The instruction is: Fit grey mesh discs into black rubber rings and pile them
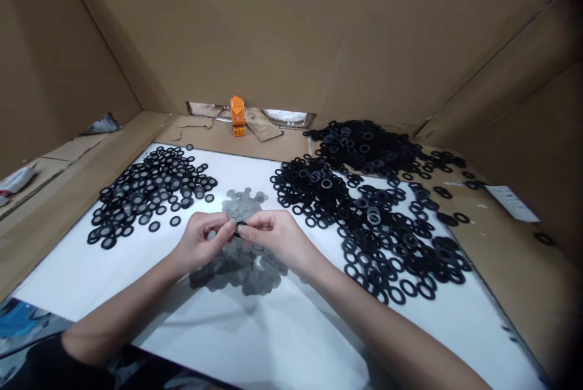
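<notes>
Head view: left hand [203,241] and right hand [277,235] pinch one black ring [240,224] above a pile of grey discs [255,280].
Both hands are nearly closed, gripping opposite edges of the ring between thumb and fingers, over the middle of the white tabletop [218,329]; whether a disc sits inside it cannot be told. Loose black rings [382,232] with hollow middles heap on the right, while grey-centred rings [146,186] lie piled on the left. From that, the step in hand looks like seating a disc in a ring. The next move seems to call for steady, even thumb pressure around the rim, keeping the disc flat and centred so that its edge does not slip out.
</notes>
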`<control>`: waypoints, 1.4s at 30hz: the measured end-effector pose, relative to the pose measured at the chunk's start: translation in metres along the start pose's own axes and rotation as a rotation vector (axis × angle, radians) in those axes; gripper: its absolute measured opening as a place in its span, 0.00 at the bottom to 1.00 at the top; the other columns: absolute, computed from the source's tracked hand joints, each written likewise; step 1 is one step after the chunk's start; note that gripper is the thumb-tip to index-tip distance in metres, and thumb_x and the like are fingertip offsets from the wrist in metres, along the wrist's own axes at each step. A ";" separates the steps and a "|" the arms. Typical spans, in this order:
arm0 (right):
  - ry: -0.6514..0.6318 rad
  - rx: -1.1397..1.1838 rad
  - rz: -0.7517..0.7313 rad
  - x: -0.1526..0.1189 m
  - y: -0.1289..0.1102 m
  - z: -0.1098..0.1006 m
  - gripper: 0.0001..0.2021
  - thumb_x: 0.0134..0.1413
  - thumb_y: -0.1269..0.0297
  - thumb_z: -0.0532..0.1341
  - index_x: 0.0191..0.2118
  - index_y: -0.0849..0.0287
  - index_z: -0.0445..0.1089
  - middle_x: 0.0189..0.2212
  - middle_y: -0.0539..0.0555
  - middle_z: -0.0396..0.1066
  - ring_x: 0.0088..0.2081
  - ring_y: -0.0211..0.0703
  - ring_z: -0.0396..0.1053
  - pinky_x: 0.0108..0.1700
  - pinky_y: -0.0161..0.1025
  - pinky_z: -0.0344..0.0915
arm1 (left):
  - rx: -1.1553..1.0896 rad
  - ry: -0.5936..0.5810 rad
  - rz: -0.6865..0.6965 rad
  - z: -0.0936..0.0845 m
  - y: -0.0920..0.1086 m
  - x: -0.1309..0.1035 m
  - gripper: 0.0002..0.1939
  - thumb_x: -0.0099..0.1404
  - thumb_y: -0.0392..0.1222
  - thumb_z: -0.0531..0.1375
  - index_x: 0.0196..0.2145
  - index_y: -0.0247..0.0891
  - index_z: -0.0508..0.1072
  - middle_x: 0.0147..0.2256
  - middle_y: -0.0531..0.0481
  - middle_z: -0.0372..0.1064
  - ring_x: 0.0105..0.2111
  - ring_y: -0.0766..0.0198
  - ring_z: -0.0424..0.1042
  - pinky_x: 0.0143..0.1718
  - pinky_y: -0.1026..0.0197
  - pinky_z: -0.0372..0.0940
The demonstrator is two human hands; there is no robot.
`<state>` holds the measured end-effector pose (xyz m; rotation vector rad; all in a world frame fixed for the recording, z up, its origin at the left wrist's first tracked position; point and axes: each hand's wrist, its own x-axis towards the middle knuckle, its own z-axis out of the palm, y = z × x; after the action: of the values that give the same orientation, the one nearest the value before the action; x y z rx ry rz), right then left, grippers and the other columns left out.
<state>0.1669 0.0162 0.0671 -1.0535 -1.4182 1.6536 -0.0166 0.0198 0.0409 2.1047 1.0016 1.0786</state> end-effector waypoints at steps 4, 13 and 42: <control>0.056 -0.015 -0.005 0.001 0.001 0.003 0.14 0.44 0.57 0.66 0.20 0.62 0.69 0.17 0.46 0.63 0.22 0.33 0.57 0.27 0.33 0.54 | 0.045 0.015 0.048 0.001 -0.005 0.002 0.19 0.66 0.35 0.53 0.17 0.35 0.57 0.15 0.58 0.51 0.16 0.73 0.51 0.19 0.67 0.47; 0.093 0.016 -0.024 0.002 0.010 0.005 0.11 0.42 0.59 0.68 0.23 0.62 0.71 0.20 0.48 0.68 0.24 0.36 0.62 0.28 0.34 0.56 | -0.067 0.002 -0.075 0.009 -0.005 0.000 0.20 0.69 0.40 0.50 0.18 0.36 0.57 0.17 0.56 0.53 0.18 0.71 0.54 0.21 0.66 0.50; 0.022 0.328 0.171 0.007 0.014 -0.002 0.13 0.40 0.57 0.69 0.29 0.62 0.75 0.24 0.49 0.71 0.28 0.36 0.69 0.41 0.38 0.65 | -0.344 0.033 -0.301 0.016 -0.017 -0.004 0.21 0.68 0.50 0.52 0.20 0.38 0.57 0.16 0.58 0.52 0.17 0.70 0.53 0.18 0.66 0.49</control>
<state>0.1656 0.0216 0.0520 -1.0189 -1.0189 1.9121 -0.0105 0.0237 0.0182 1.6098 1.0265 1.0487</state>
